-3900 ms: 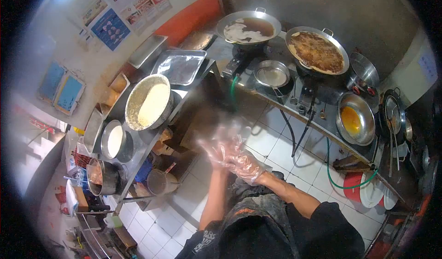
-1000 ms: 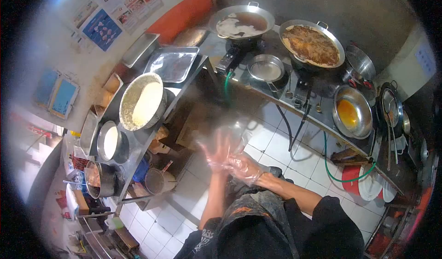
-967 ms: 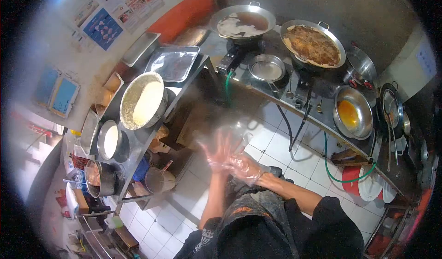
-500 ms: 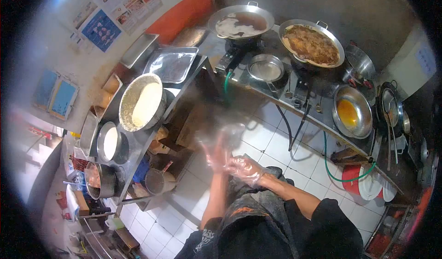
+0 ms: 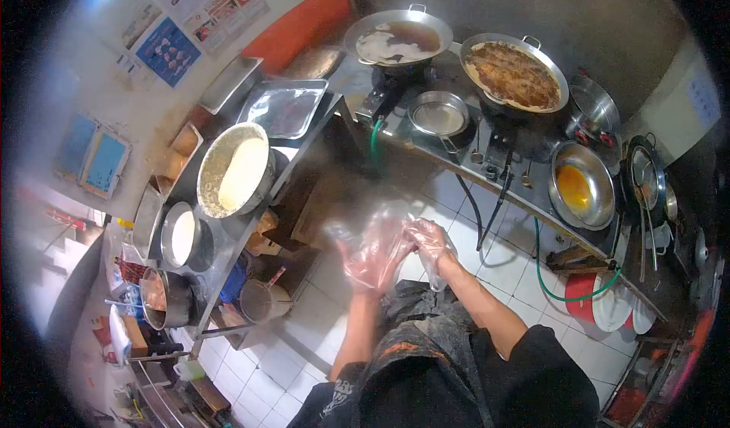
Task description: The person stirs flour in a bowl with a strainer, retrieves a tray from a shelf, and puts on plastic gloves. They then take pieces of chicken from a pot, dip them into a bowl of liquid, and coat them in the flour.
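Note:
Both hands are in front of me over the floor, each inside a clear disposable plastic glove. My left hand (image 5: 370,255) is raised with its fingers spread, and it holds nothing. Loose film of the left plastic glove (image 5: 386,223) stands out past the fingertips. Beside it, my right hand (image 5: 430,244) has its fingers pinched together at the finger side of the left hand, gripping that glove's film. The right plastic glove hangs loose around the wrist. Some blur lies over the left fingertips.
Two large woks, one with foamy liquid (image 5: 399,39), one with bubbling brown oil (image 5: 513,74), stand on the burners ahead. A strainer (image 5: 439,114) and a steel bowl (image 5: 582,185) are nearer. Left, a steel table holds a flour bowl (image 5: 262,181), a tray (image 5: 285,107) and a pot (image 5: 176,299).
My right hand has moved up from the left wrist to the left hand's finger side. My left hand has turned and its fingers have spread wider.

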A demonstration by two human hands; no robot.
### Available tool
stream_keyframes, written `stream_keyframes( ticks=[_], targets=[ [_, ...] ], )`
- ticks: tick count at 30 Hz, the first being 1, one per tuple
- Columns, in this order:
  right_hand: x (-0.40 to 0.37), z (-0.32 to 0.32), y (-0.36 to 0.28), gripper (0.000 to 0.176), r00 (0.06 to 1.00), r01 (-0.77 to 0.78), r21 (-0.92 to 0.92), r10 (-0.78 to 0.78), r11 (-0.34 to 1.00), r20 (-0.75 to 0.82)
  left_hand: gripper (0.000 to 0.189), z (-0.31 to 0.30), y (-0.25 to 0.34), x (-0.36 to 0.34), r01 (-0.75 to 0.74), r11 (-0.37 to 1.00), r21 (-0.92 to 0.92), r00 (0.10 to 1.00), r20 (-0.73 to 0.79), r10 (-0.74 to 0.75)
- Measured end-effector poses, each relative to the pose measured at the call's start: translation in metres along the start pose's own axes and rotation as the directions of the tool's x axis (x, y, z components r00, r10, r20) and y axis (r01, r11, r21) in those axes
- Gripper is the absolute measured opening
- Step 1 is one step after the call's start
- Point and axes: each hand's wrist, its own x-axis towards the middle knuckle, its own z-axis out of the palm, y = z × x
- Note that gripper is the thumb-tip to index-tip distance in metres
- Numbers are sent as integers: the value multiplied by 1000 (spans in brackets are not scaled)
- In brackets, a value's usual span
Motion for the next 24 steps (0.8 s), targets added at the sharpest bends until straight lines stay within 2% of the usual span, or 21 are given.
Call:
stream_keyframes(
  ticks=[2,4,6,7,8,9,10,11,12,13,14,15,16,17,18,19,20,21,23,24],
  targets=[
    [7,-5,9,18,999,32,51,-31,998,-24,97,0,-1,0,10,998,55,1000,-12,-9],
    [13,-6,23,18,997,63,97,-58,993,-47,96,-3,0,1,-29,1000,-12,995,-93,28],
    [11,-5,39,22,997,68,393,-78,917,10,96,-11,-1,0,-56,997,-48,989,-143,49],
    [12,-3,46,22,997,66,392,-78,918,14,96,-18,-1,2,-99,993,-68,986,-144,89],
    [12,4,47,26,969,205,60,-193,977,-156,96,-23,-1,4,-143,986,-88,981,-146,129],
    [7,15,38,29,896,271,-293,-351,917,-272,96,-24,1,5,-146,985,-87,980,-146,132],
    [-5,25,32,34,831,322,-374,-449,870,-330,95,-25,3,5,-162,982,-96,983,-104,152],
    [-20,30,13,34,830,322,-375,-450,869,-331,95,-27,5,6,-176,979,-106,984,-61,170],
    [-35,33,-6,37,784,568,-326,-617,756,-63,94,-34,7,9,-182,981,-61,981,-76,177],
    [-47,36,-19,40,642,766,-206,-742,609,192,94,-34,6,10,-178,982,-63,982,-77,173],
    [-56,39,-28,40,644,764,-209,-742,611,187,95,-33,5,11,-195,978,-77,978,-93,188],
    [-64,41,-35,38,579,809,-372,-726,456,371,95,-31,5,13,-210,974,-90,974,-106,201],
    [-67,43,-37,36,522,834,-488,-655,259,545,94,-29,8,12,-164,985,54,971,-167,170],
    [-64,45,-25,36,522,833,-490,-660,257,541,94,-39,12,13,-159,986,57,973,-162,166],
    [-57,47,-4,31,546,825,-473,-656,311,521,93,-57,18,17,-100,994,-46,993,63,103],
    [-48,48,11,26,569,815,-451,-650,364,504,93,-68,21,21,-21,991,-133,956,288,59],
    [-42,47,12,19,584,808,-466,-599,360,549,93,-69,21,20,-21,991,-132,956,287,59],
    [-40,47,16,19,584,807,-467,-599,361,548,90,-71,19,20,-43,986,-160,952,291,89],
    [-37,48,19,19,678,729,-398,-508,557,530,89,-77,18,23,-69,980,-189,947,295,123],
    [-42,48,6,19,675,731,-395,-508,556,535,88,-81,19,25,-75,968,-238,947,287,144]
  ],
)
